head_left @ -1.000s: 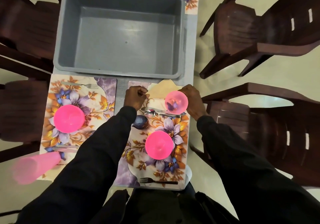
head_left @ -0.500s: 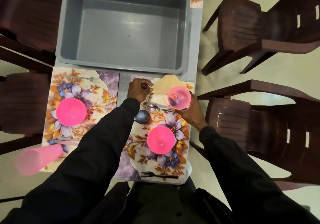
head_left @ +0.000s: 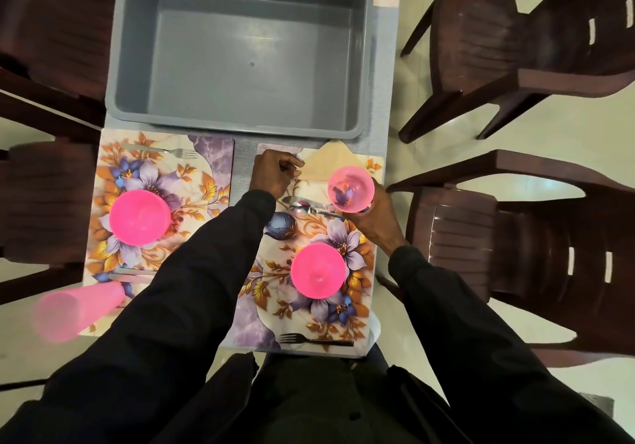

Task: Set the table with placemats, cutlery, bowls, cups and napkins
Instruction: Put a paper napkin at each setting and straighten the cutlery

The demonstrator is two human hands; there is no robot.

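Two dark-sleeved arms reach up the centre: the left hand (head_left: 275, 175), fingers curled, pinches the left edge of the beige napkin (head_left: 326, 163), and the right hand (head_left: 378, 218) grips the pink cup (head_left: 350, 189) from its lower right. A grey tub (head_left: 134, 65) fills the upper centre, just above the napkin. On the floral placemat (head_left: 254, 320) below sit a pink bowl (head_left: 318, 270) and a spoon (head_left: 305, 208) lying left-right, bowl leftward. The cup stands upright over the napkin's lower right corner, mouth toward the camera.
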